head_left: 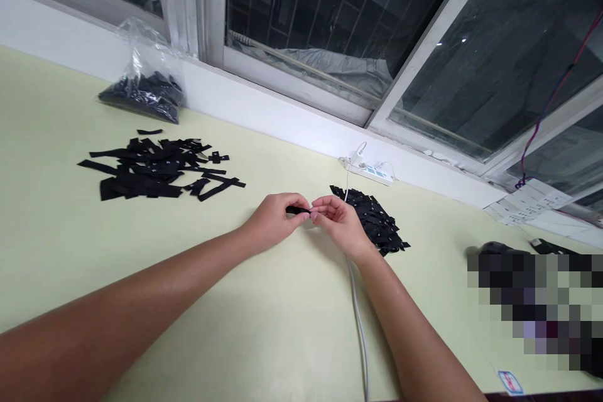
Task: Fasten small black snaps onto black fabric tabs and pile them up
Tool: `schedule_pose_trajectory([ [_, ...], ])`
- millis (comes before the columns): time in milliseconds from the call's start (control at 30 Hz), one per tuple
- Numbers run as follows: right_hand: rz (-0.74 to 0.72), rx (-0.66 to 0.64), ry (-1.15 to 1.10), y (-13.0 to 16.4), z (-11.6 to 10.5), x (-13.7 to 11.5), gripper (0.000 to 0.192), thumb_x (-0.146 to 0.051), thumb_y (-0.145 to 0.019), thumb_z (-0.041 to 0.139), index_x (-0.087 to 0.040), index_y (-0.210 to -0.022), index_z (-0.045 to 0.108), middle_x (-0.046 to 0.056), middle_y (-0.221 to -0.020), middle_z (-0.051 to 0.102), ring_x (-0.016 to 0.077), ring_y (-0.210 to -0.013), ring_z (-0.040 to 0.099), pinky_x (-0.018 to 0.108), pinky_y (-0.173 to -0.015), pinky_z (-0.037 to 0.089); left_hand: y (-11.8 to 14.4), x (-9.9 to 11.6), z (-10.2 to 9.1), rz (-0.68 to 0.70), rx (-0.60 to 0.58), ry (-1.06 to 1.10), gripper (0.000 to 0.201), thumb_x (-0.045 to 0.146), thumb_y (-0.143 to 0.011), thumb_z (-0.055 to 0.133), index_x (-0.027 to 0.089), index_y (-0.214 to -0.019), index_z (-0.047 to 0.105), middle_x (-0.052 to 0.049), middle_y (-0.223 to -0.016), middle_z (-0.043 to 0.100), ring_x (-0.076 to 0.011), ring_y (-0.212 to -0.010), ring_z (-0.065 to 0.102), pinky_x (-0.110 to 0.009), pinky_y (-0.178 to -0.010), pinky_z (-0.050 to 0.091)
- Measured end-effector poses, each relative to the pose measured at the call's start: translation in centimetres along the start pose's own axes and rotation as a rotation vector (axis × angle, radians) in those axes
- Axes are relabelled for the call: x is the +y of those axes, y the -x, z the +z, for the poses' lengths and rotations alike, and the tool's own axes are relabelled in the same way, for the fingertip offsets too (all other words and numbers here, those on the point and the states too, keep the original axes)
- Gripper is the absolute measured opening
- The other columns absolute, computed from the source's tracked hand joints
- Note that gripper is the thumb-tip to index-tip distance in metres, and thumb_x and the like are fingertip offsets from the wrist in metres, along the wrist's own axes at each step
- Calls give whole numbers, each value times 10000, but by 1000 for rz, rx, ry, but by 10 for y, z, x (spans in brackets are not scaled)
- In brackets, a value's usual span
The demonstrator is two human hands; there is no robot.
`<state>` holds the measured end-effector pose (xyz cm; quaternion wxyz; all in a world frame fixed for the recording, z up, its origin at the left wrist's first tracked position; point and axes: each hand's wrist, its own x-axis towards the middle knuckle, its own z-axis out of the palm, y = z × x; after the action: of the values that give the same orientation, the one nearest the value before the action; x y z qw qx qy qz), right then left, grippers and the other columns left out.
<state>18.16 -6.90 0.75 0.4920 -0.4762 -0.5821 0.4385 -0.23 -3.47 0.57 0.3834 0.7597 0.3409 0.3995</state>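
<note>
Far left: clear plastic bag (pixel 144 53) of black pieces (pixel 146 95), by white wall (pixel 264 118). Just nearer: loose pile of black strips (pixel 153 166) on pale table (pixel 221 326). Middle: left hand (pixel 271 221), thumb and forefinger pinching small black strip (pixel 296 210), which sits between both hands. Right hand (pixel 343 227): fingertips pinching strip's right end. Pale cable (pixel 360 323) runs under right wrist toward near edge. Farther right: second black pile (pixel 379 223); beyond it, white power strip (pixel 384 177).

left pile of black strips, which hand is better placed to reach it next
Probably the left hand: though holding a black piece, it is nearer the left pile; the right hand is nearer the right pile.
</note>
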Motion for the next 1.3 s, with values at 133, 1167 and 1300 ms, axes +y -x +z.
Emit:
schedule_pose_trajectory([
  [133, -28, 8, 43, 1, 2, -1, 252, -311, -752, 766, -202, -937, 633, 31, -877, 683, 151, -839, 642, 310, -794, 505, 0, 3, 0, -4, 1, -15, 60, 205, -830, 611, 199, -843, 669, 5, -860, 720, -169, -847, 659, -298, -776, 499],
  [1167, -46, 16, 170, 0, 2, 4, 254, -342, -791, 708, -200, -998, 667, 35, -874, 666, 150, -769, 594, 291, -710, 486, 0, 0, -3, 41, -14, -172, 68, 240, -870, 552, 206, -818, 581, 2, -823, 657, -163, -748, 585, -300, -666, 430],
  [1300, -34, -13, 240, 1, 2, 3, 217, -350, -811, 678, -196, -959, 714, 40, -846, 692, 154, -737, 595, 298, -703, 480, 0, 1, -4, 51, -21, -180, 83, 246, -870, 544, 202, -806, 574, -9, -820, 653, -169, -746, 580, -301, -665, 425],
])
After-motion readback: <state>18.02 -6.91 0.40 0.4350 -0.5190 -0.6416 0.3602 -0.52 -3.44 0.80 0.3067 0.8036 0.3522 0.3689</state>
